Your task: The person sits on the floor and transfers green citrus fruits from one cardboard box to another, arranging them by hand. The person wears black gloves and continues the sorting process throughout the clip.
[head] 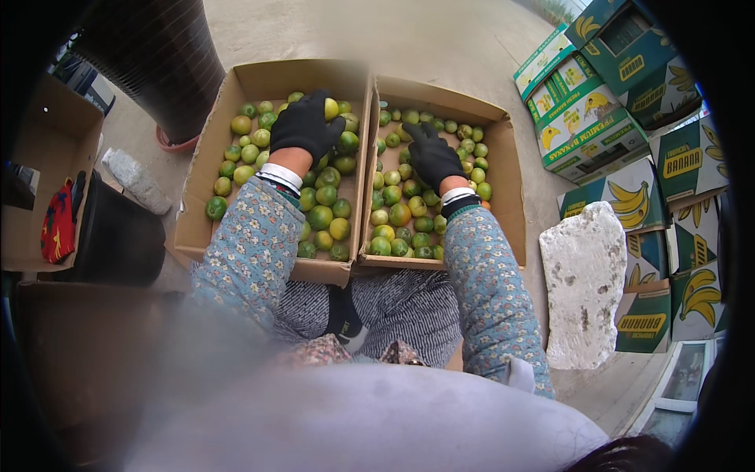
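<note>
Two shallow cardboard boxes stand side by side in front of me, both holding many green and yellowish tomatoes. In the left box (194,177), my left hand (304,127), in a black glove, has a yellow-green tomato (331,109) between its fingers and thumb. More tomatoes (321,217) lie under and around that wrist. Over the right box (501,177) is my right hand (433,152), also black-gloved. Its fingertips point down at a yellowish tomato (403,132); the glove hides its palm side. One orange-tinged tomato (400,214) lies nearer me.
Stacked banana cartons (596,124) rise at the right, beside a rough white slab (584,289). At the left are a tall stack of dark pots (159,65), a black bucket (127,230), a white foam-like chunk (134,177), and another cardboard box (59,118) containing a red patterned item (59,221).
</note>
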`<control>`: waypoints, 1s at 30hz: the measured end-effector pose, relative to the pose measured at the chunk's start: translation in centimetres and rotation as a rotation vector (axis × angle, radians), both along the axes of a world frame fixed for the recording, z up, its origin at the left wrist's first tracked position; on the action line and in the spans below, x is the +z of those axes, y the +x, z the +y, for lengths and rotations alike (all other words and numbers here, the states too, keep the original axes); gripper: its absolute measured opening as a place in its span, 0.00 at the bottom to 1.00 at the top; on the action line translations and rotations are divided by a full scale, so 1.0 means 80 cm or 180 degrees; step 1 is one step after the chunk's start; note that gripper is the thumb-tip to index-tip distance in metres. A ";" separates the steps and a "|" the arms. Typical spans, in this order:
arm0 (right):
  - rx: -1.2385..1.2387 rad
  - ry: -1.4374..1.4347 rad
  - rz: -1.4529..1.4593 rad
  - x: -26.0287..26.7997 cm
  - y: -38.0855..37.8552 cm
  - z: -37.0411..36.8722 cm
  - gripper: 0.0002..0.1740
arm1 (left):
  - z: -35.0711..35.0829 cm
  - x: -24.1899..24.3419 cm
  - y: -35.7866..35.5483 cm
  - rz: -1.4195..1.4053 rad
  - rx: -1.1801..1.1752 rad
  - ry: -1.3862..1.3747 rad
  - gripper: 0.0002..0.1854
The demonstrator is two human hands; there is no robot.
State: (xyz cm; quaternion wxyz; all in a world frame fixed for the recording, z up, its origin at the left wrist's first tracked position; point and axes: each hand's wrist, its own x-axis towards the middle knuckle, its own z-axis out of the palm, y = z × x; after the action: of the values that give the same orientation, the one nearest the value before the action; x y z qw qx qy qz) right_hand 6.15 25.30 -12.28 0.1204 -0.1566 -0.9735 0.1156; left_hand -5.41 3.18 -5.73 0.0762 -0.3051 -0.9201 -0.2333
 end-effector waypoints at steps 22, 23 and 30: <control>0.0272 -0.0159 -0.0787 0.021 0.005 -0.041 0.25 | -0.019 -0.012 -0.017 -0.1047 -0.0125 -0.1111 0.28; 0.0344 -0.0242 -0.0864 0.021 0.005 -0.042 0.25 | -0.017 -0.013 -0.014 -0.0913 0.0083 -0.1054 0.29; -0.0258 0.0058 0.0124 0.010 -0.003 -0.023 0.20 | -0.007 -0.018 -0.003 0.0255 0.0128 -0.0426 0.31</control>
State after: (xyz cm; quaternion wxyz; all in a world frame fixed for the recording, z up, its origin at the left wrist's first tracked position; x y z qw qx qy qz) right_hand 5.91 23.46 -11.49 0.1453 -0.1926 -0.9648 0.1048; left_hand -5.68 2.60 -7.14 0.0970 -0.3001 -0.9358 -0.1574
